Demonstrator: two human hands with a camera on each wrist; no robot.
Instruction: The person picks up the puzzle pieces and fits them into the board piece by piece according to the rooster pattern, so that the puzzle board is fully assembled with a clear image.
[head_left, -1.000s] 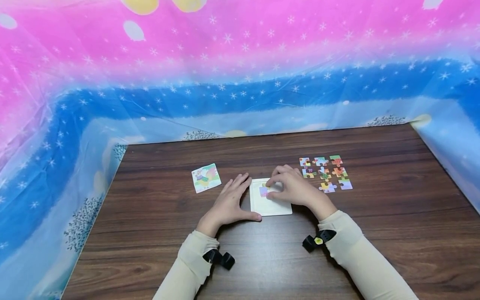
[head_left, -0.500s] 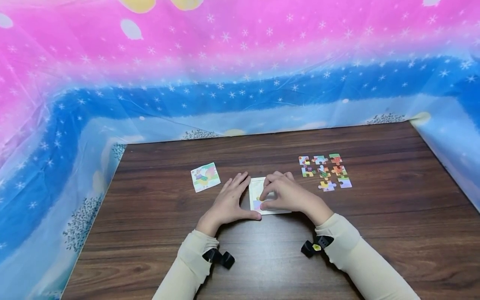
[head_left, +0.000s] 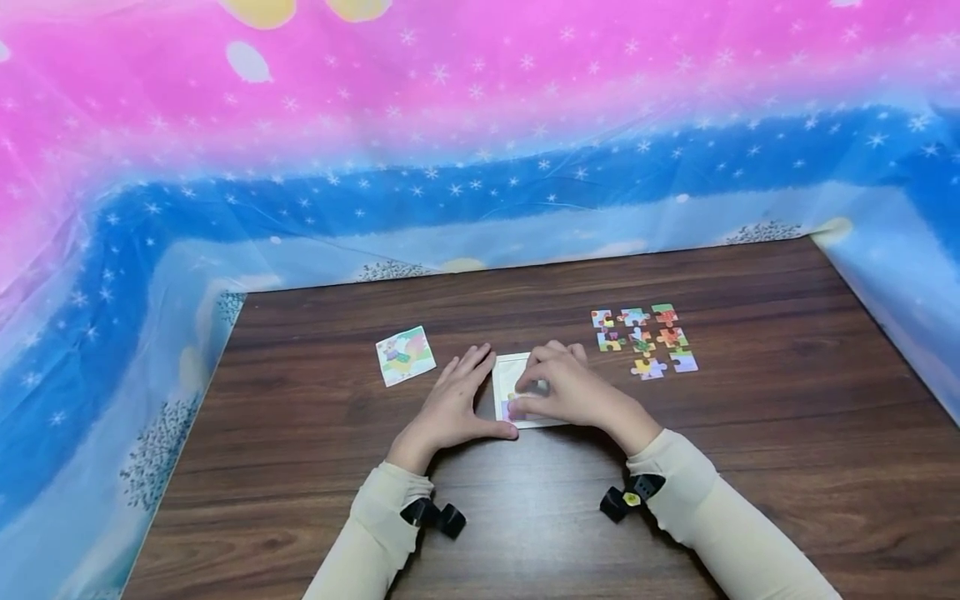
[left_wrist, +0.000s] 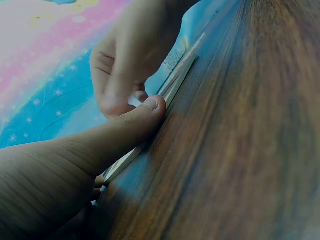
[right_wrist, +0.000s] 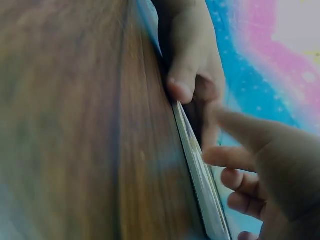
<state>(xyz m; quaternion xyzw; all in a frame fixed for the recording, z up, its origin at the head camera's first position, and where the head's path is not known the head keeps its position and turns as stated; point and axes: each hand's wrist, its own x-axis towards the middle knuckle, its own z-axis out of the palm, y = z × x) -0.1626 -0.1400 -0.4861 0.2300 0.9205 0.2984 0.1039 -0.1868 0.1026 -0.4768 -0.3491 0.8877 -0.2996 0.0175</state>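
Note:
A white square puzzle tray (head_left: 504, 367) lies on the table, partly covered by both hands. My left hand (head_left: 450, 408) rests along its left side, fingers fairly straight, with the thumb (left_wrist: 150, 107) on the near edge. Over the tray, my right hand (head_left: 566, 387) has thumb and forefinger bent down at a jigsaw piece (head_left: 507, 408) in the near left corner. It pinches that piece, which is mostly hidden by the fingers. To the right lie several loose jigsaw pieces (head_left: 642, 342) in rough rows, printed in bright colours.
A small square picture card (head_left: 406, 356) lies left of the tray. The brown wooden table (head_left: 300, 467) is bordered at the back and sides by a pink and blue snowflake cloth (head_left: 450, 183). Black straps with small cameras sit on both wrists.
My right hand has carried the jigsaw piece from the tray's middle to its near left corner. The left hand stays at the tray's side. The head view has shifted slightly.

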